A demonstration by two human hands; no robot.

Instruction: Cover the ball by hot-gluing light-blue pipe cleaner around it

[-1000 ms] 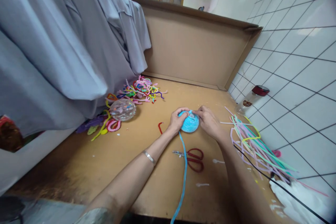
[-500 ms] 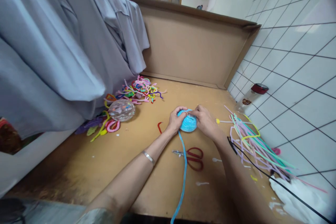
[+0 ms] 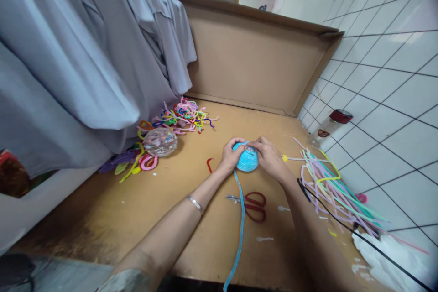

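A blue ball wound from pipe cleaner (image 3: 247,161) is held between my two hands above the table. My left hand (image 3: 232,153) grips its left side, thumb over the top. With thumb and index finger, my right hand (image 3: 268,155) presses at the top right of the ball; what the fingertips pinch there is too small to make out. From the ball's lower left a loose blue strand (image 3: 242,219) hangs toward the table's front edge. It passes over the blades of the red-handled scissors (image 3: 255,206). Left of my left hand lies a short bent red piece (image 3: 209,164).
A clear faceted bowl (image 3: 160,141) stands left, before a tangle of coloured pipe cleaners (image 3: 188,116). At right lie long pastel pipe cleaners (image 3: 328,191), a black cable (image 3: 356,232), white tissue (image 3: 386,255) and a red-lidded jar (image 3: 330,127). Cardboard (image 3: 253,54) stands behind; grey cloth (image 3: 102,68) hangs left.
The view has shifted very slightly. My right fingers have moved a little at the ball's top, and its opening faces slightly differently. My left hand keeps its grip.
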